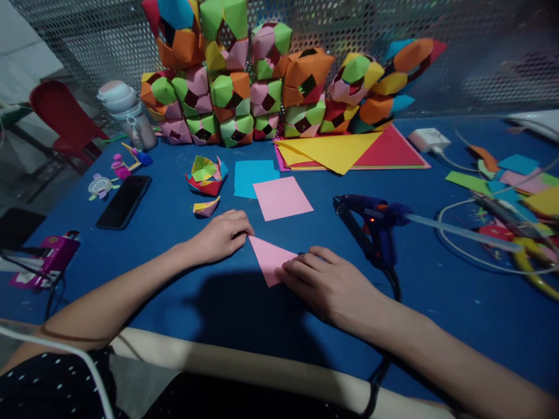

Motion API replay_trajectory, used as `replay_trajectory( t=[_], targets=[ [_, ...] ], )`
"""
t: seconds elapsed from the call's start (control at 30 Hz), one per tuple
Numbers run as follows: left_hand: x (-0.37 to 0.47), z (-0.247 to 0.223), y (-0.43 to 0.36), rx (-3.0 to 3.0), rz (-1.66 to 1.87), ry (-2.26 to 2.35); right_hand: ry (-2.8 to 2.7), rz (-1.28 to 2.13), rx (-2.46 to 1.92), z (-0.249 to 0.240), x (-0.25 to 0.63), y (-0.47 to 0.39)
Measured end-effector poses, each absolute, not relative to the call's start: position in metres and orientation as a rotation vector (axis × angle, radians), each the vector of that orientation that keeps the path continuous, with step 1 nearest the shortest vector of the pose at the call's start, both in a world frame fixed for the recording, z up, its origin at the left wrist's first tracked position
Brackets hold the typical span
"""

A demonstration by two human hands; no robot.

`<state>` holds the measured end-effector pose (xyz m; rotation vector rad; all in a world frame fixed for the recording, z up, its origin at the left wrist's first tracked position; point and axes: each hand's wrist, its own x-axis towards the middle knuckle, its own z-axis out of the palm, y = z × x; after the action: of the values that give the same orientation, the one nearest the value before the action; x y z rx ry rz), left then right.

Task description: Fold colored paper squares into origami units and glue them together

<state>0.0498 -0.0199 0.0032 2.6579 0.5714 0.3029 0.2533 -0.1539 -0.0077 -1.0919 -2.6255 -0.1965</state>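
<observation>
A pink sheet of paper (269, 261), folded into a triangle, lies on the blue table in front of me. My left hand (225, 235) has its fingers curled and pinches the triangle's left corner. At the right side my right hand (323, 282) grips the same sheet, its fingers bent over the edge and hiding that corner. Just beyond is a flat pink square (283, 198), partly over blue paper squares (253, 177). A folded paper piece in several colours (206, 174) and a small yellow-and-pink one (207, 207) sit past my left hand.
A blue glue gun (371, 215) with a lit red light stands at right, its cord running toward me. Paper scraps and yellow-handled scissors (530, 262) lie farther right. Stacked paper modules (231, 99) and coloured sheets (384, 151) line the back. A phone (124, 202) and bottle (128, 116) are left.
</observation>
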Motion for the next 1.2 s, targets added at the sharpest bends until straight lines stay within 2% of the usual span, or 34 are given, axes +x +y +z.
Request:
replay_trajectory(
  t=[0.2,0.3,0.4,0.53,0.73,0.97,1.2],
  targets=[
    [0.048,0.009,-0.018,2.622,0.364,0.666,-2.630,-0.164,-1.089,-0.008,0.253,-0.158],
    [0.050,0.017,-0.027,2.579,0.566,0.766,-2.599,-0.115,-1.103,-0.009,0.252,-0.157],
    [0.057,0.021,-0.051,2.635,0.678,0.672,-2.584,-0.082,-1.107,-0.011,0.253,-0.157],
    [0.072,0.009,-0.085,2.809,0.335,0.393,-2.560,-0.059,-1.108,-0.014,0.253,-0.158],
    [0.073,-0.004,-0.080,2.944,0.105,0.569,-2.548,-0.020,-1.131,-0.014,0.252,-0.158],
    [0.061,0.007,-0.052,2.971,0.041,0.713,-2.514,0.108,-1.246,-0.013,0.253,-0.157],
    [0.065,0.011,-0.067,3.136,0.115,0.640,-2.536,0.022,-1.345,-0.009,0.249,-0.148]
  ],
)
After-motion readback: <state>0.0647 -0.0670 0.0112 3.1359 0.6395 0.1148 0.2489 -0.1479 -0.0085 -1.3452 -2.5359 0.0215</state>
